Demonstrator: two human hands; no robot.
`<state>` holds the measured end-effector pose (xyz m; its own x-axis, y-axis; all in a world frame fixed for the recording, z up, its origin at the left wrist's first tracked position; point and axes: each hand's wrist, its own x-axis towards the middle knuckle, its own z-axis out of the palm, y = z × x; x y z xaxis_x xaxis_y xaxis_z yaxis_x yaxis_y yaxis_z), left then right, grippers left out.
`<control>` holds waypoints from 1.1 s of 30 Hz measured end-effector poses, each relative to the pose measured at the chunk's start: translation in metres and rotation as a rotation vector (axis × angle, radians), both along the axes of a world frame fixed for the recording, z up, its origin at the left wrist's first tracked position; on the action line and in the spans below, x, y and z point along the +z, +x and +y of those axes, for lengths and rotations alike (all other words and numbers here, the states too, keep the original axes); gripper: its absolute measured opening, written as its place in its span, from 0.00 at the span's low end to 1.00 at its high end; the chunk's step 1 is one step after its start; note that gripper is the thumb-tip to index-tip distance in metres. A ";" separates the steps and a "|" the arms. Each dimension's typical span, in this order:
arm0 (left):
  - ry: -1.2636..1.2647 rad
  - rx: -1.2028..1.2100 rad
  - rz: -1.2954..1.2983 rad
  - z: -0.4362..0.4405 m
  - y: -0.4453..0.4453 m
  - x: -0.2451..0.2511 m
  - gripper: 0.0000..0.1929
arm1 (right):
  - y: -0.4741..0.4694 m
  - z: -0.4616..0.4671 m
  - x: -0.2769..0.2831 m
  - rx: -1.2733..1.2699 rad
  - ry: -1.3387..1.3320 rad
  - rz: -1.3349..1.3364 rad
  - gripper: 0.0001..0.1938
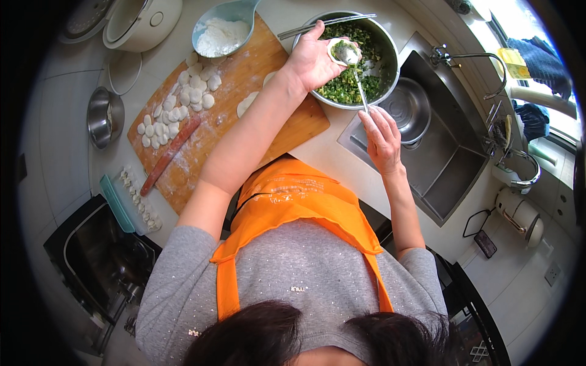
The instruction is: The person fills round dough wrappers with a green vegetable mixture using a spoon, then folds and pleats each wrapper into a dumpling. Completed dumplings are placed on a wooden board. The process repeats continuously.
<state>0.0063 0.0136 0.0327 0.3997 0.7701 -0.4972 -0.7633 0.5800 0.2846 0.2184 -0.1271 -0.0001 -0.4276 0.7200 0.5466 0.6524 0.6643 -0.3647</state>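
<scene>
Above a large metal bowl (397,73), my left hand (312,61) cups a round dough wrapper (333,51) with chopped green filling on it. My right hand (383,137) grips the handle of a metal spoon (360,87), whose bowl presses on the filling in the wrapper. Chopped green filling (343,87) lies in the large bowl, and metal chopsticks (329,25) rest across its far rim. Flattened wrappers (246,104) lie partly hidden by my left forearm on the wooden board (293,132).
Several small dough rounds (183,98) and a rolling pin (169,155) lie on the floured board. A blue scoop (222,34) of flour stands behind them. At left are a steel bowl (105,116) and a box of dumplings (137,201). A sink (448,160) holds a metal basin (407,110).
</scene>
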 end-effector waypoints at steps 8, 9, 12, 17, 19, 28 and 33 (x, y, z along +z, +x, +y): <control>0.066 0.045 0.086 0.003 0.003 -0.017 0.34 | 0.007 0.005 0.011 -0.025 -0.003 0.108 0.17; 0.078 0.050 0.092 0.004 0.001 -0.019 0.34 | 0.006 0.002 0.012 -0.080 -0.005 0.229 0.17; 0.125 0.057 0.127 0.004 -0.004 -0.020 0.35 | 0.009 0.000 0.023 -0.197 -0.093 0.508 0.16; 0.083 0.062 0.051 0.001 -0.004 -0.014 0.36 | 0.006 -0.002 0.016 -0.348 -0.340 0.812 0.15; 0.071 0.065 0.039 0.000 -0.004 -0.015 0.36 | 0.006 -0.002 0.016 -0.362 -0.416 0.998 0.15; 0.063 0.086 0.040 -0.003 -0.007 -0.024 0.35 | 0.002 -0.009 0.021 -0.155 -0.190 0.572 0.12; 0.085 0.121 0.065 -0.003 -0.004 -0.024 0.36 | 0.001 -0.001 0.026 -0.242 0.017 0.202 0.14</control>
<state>0.0021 0.0106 0.0084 0.2709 0.8510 -0.4500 -0.8043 0.4569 0.3799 0.2199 -0.1284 0.0262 -0.1264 0.7775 0.6160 0.7082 0.5056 -0.4928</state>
